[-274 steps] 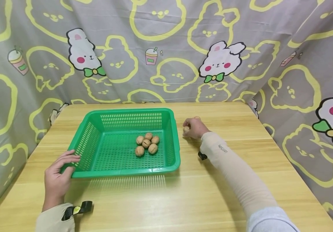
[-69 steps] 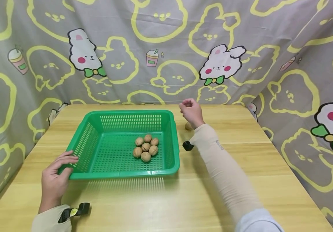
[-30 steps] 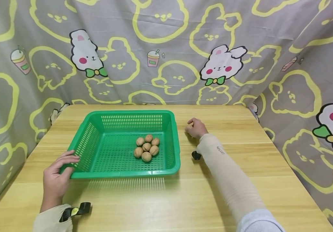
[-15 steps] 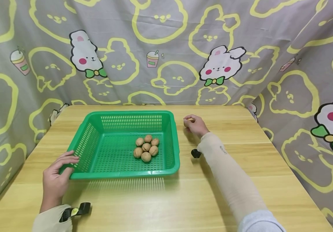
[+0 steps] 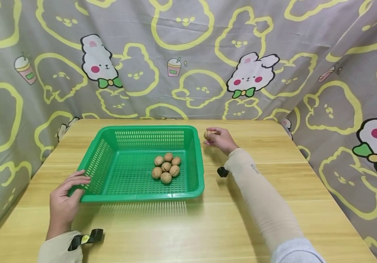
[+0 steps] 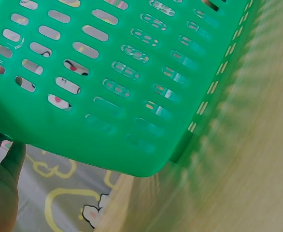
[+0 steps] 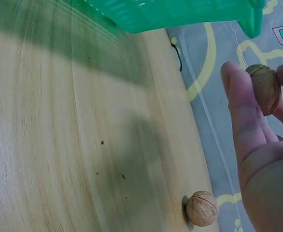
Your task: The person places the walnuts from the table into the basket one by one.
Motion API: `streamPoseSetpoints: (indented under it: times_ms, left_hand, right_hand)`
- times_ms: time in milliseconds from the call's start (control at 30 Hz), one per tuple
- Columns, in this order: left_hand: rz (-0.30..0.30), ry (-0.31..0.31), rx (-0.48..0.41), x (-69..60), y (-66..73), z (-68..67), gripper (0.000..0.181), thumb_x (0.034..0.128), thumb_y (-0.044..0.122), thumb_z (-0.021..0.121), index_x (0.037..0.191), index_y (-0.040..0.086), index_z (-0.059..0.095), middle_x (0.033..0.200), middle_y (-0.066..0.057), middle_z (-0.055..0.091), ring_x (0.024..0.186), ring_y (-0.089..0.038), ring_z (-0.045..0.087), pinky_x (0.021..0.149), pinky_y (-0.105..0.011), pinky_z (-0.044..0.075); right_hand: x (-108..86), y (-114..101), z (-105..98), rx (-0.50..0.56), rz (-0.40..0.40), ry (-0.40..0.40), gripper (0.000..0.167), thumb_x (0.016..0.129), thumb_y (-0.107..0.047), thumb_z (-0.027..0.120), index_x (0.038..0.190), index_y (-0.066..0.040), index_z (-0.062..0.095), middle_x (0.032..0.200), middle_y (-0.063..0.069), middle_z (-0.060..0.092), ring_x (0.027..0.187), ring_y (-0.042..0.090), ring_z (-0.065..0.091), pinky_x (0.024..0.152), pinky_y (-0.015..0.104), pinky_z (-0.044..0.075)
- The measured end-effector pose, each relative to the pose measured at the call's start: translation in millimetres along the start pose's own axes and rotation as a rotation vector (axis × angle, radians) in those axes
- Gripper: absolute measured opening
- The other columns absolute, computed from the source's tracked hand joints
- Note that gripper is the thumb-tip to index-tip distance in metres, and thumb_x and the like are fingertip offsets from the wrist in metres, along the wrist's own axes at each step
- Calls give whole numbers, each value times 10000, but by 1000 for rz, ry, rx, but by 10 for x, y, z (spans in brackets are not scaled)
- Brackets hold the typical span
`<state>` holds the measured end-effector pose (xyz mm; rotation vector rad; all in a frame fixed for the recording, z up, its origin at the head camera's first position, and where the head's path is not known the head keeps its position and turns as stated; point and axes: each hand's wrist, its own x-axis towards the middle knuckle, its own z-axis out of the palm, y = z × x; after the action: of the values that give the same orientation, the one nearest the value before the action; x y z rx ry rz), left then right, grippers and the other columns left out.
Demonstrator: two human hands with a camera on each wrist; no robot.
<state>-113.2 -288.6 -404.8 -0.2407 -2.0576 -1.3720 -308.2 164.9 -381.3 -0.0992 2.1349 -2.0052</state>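
A walnut (image 7: 265,89) is pinched between the fingertips and thumb of my right hand (image 5: 222,140), just off the right side of the green plastic basket (image 5: 135,197). Below that hand, a second walnut (image 7: 202,209) lies on the table in the right wrist view; the head view hides it. Inside the basket, several walnuts (image 5: 166,167) are clustered towards the right of the perforated floor. My left hand (image 5: 64,204) grips the rim at the basket's near left corner, fingers over the edge. Only part of that hand (image 6: 1,193) shows in the left wrist view.
The basket stands on a light wooden table (image 5: 181,233). A grey curtain (image 5: 195,58) with cartoon rabbits encloses the table's back and sides. Small dark crumbs (image 7: 123,177) lie on the wood near the right hand.
One more walnut sits in the basket than 9.1 seconds ago. In the last second my right hand has lifted a walnut from the table and shifted slightly towards the back. My left hand stays put.
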Motion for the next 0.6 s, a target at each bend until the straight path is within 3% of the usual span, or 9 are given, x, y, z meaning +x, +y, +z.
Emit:
streamPoseSetpoints:
  times_ms: [267,433,600]
  left_hand:
    - [0,-4,9,4,9,-2,243,743,-241,465,841,-139,662,956,100,690,1153,-93,561,982,-163,391]
    - [-4,-2,17,-3,3,-2,251,740,-250,467,840,-133,665,956,119,686,1154,-86,558,978,-158,392]
    - [-1,-1,20,-2,-15,-12,253,737,-253,468,842,-132,664,960,114,687,1157,-82,556,976,-154,391]
  right_hand:
    - [3,-11,4,-21,-70,5,341,960,-88,527,1274,46,545,1135,255,600,838,266,668,791,340,568]
    - [-23,-68,50,-4,-128,-57,314,937,-31,569,1228,83,537,1086,234,589,867,243,666,852,414,545]
    - [-64,-170,118,-64,-152,-94,371,934,-77,611,1236,109,503,1057,196,580,913,254,656,874,444,532]
